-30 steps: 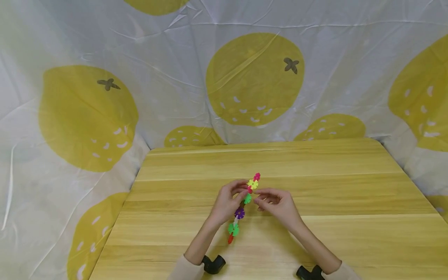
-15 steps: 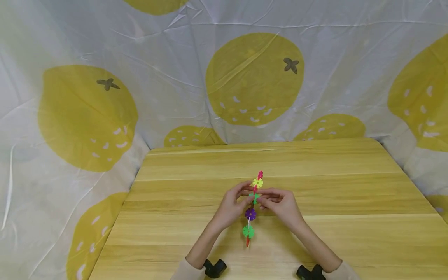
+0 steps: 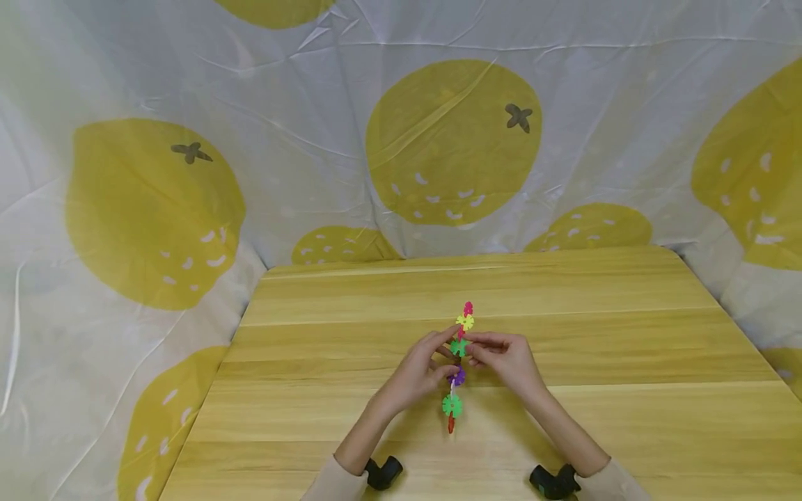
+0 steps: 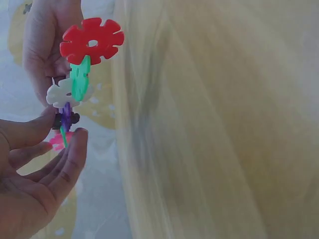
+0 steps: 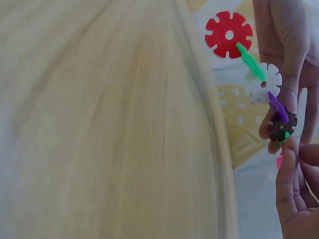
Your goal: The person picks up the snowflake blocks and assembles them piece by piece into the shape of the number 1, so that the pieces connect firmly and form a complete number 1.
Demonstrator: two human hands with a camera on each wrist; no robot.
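A chain of plastic snowflake discs (image 3: 458, 376) hangs nearly upright above the wooden table (image 3: 626, 390), pink and yellow at its top and green and red at its bottom. My left hand (image 3: 448, 359) pinches it from the left near the middle green disc (image 3: 459, 346), and my right hand (image 3: 473, 348) pinches it there from the right. In the left wrist view the red disc (image 4: 92, 41) is nearest, then green, white (image 4: 62, 93) and purple, with my left hand (image 4: 62, 137) pinching lower down. In the right wrist view the red disc (image 5: 229, 35) and white disc (image 5: 262, 83) lead to my right hand (image 5: 294, 149).
A white cloth with large yellow fruit prints (image 3: 451, 139) hangs behind the table and down both sides. The table's left edge (image 3: 207, 410) and back edge (image 3: 470, 261) show. Black wrist mounts (image 3: 383, 473) sit at the bottom of the head view.
The chain swung from leaning left to nearly upright and shifted right. My right hand closed in and took hold of it beside my left.
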